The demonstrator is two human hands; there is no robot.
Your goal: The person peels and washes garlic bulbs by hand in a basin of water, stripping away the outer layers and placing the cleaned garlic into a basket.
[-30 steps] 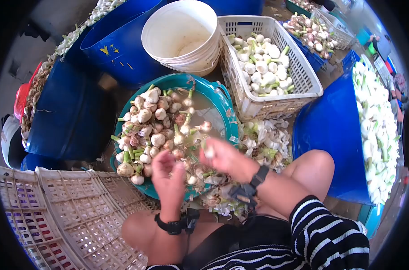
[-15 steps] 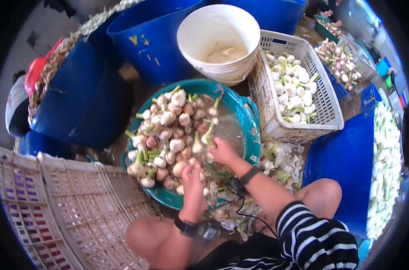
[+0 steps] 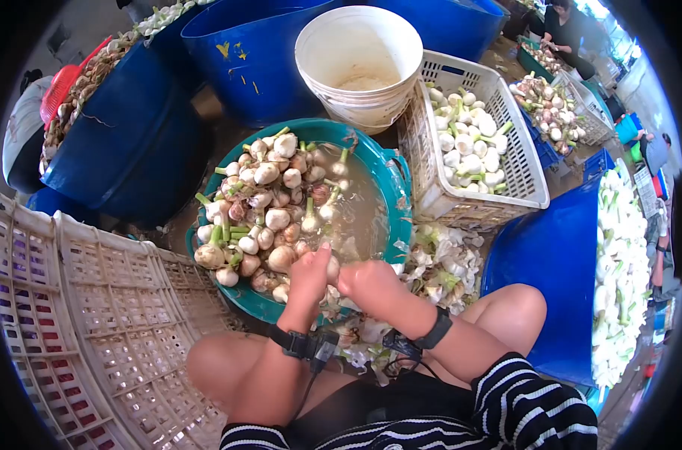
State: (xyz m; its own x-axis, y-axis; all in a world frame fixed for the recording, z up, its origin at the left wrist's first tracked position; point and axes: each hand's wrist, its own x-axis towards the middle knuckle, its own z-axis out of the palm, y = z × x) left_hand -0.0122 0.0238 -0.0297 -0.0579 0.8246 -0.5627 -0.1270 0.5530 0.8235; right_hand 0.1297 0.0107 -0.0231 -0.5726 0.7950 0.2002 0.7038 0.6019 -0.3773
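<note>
My left hand [image 3: 311, 279] and my right hand [image 3: 372, 285] meet over the near side of a round teal tub [image 3: 398, 214]. A pale garlic bulb [image 3: 332, 270] shows between them. My left fingers are closed round it, with the thumb up. My right hand is also closed, its fingers curled against the bulb and its fingertips hidden. Just beyond the hands, a heap of unpeeled garlic bulbs [image 3: 269, 196], several with green stem stubs, fills the tub's left part. Cloudy water [image 3: 365, 199] stands in the right part, with a few bulbs in it.
Right of the tub stands a white crate [image 3: 498, 196] of peeled garlic; behind is a white bucket [image 3: 356, 94]. Peeled skins [image 3: 449, 262] lie between tub and blue bin [image 3: 543, 270]. At left are a plastic basket [image 3: 123, 315] and large blue bin [image 3: 131, 150]. A person [image 3: 562, 37] sits far right.
My right hand has drawn back from a green-stemmed bulb over the water to meet my left hand at the tub's near side. The whole view has shifted slightly.
</note>
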